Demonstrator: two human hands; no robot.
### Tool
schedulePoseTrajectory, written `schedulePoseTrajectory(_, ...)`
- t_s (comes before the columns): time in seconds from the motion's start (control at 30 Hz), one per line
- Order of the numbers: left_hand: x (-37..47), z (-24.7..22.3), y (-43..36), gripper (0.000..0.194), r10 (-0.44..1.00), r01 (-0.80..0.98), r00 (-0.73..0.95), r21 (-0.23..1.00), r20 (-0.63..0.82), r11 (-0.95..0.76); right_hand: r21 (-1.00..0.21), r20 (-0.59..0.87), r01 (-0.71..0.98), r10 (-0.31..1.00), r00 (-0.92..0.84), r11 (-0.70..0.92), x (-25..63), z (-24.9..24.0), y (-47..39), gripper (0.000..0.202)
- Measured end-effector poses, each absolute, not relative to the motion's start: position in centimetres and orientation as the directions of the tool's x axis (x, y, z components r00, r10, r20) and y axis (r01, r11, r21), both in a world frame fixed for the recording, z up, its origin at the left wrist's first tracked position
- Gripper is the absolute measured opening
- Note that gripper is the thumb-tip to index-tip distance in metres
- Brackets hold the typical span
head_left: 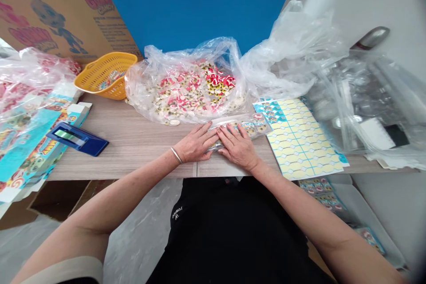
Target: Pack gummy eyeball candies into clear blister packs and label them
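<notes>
My left hand (195,143), with a silver bangle at its wrist, lies flat with its fingers stretched. It rests on a clear plastic blister strip (261,125) near the table's front edge. My right hand (240,150) lies beside it, fingers also extended, pressing on the same strip. Small round pieces and blue printed labels show through the strip's right end; my hands cover its left part. Just behind the strip sits an open clear bag (153,64) full of small red, white and yellow candy-like pieces (186,91). A yellow label sheet (299,142) lies to the right.
A yellow basket (100,71) holds small packets at the back left. Flat printed cartons (40,137) lie left, with a blue stapler-shaped tool (80,139) over them. Bags of clear plastic parts (359,102) crowd the right. Below right, a bin (362,204) contains filled packs.
</notes>
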State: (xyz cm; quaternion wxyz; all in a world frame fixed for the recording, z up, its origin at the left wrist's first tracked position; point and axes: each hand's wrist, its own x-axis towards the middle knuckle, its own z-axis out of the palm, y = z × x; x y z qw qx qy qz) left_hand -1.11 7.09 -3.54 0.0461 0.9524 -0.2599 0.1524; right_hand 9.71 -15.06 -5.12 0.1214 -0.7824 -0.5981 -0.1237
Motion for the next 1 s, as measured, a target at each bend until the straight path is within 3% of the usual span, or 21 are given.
schedulePoseTrajectory(0.17, -1.1, -3.8, 7.6, 0.059, -0.489, -0.522, 0.810, 0.018, 0.323, -0.853, -0.035, 0.342, 0.965, 0.904, 0.255, -0.259, 9.7, -5.4, -15.1, 0.060)
schedulePoseTrajectory(0.3, -1.4, -3.4, 7.8, 0.075, -0.503, -0.543, 0.819, 0.093, 0.277, -0.834, -0.026, 0.364, 0.970, 0.901, 0.236, -0.243, 9.7, -5.5, -15.2, 0.061)
schedulePoseTrajectory(0.47, -1.5, -3.7, 7.2, 0.052, -0.417, -0.470, 0.851, 0.109, 0.320, -0.876, -0.019, 0.376, 0.970, 0.898, 0.230, -0.241, 9.5, -5.3, -15.1, 0.064)
schedulePoseTrajectory(0.73, -1.2, -4.5, 6.8, 0.054, -0.387, -0.475, 0.829, 0.141, 0.404, -0.869, -0.033, 0.385, 0.982, 0.904, 0.185, -0.186, 9.4, -4.0, -15.8, 0.067)
schedulePoseTrajectory(0.87, -1.1, -4.2, 6.1, 0.055, -0.408, -0.442, 0.832, 0.006, 0.376, -0.897, -0.156, 0.493, 0.978, 0.846, 0.201, -0.142, 8.1, -1.2, -14.2, 0.065)
schedulePoseTrajectory(1.0, -1.0, -2.9, 6.1, 0.046, -0.374, -0.336, 0.925, -0.313, 0.072, -0.889, -0.484, 0.474, 0.873, 0.855, 0.208, 0.057, 4.5, 2.1, -5.5, 0.046)
